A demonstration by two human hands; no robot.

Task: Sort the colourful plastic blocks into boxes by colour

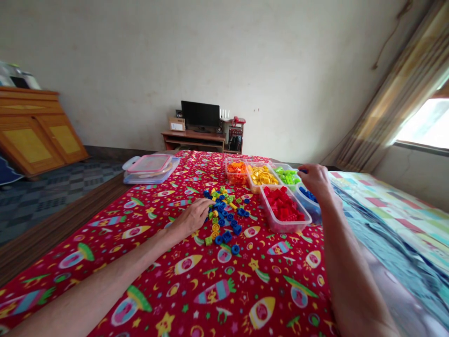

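Note:
On the red rocket-print cloth (pixel 210 285) lies a loose heap of small blue, yellow and green building pieces (pixel 224 217). My left hand (pixel 192 216) rests on the cloth at the heap's left edge, fingers curled and touching the pieces. My right hand (pixel 314 180) hovers over the blue-piece tub (pixel 308 196), fingers pinched on a small blue piece. Beside it stand tubs of red pieces (pixel 285 208), green pieces (pixel 288 176), yellow pieces (pixel 262 177) and orange pieces (pixel 237 171).
Stacked clear lids with pink rims (pixel 150 167) lie at the cloth's far left corner. A patchwork blanket (pixel 396 220) covers the right side. Beyond are a low desk with a monitor (pixel 200 117), a wooden cabinet (pixel 38 131) and a curtained window (pixel 426 124).

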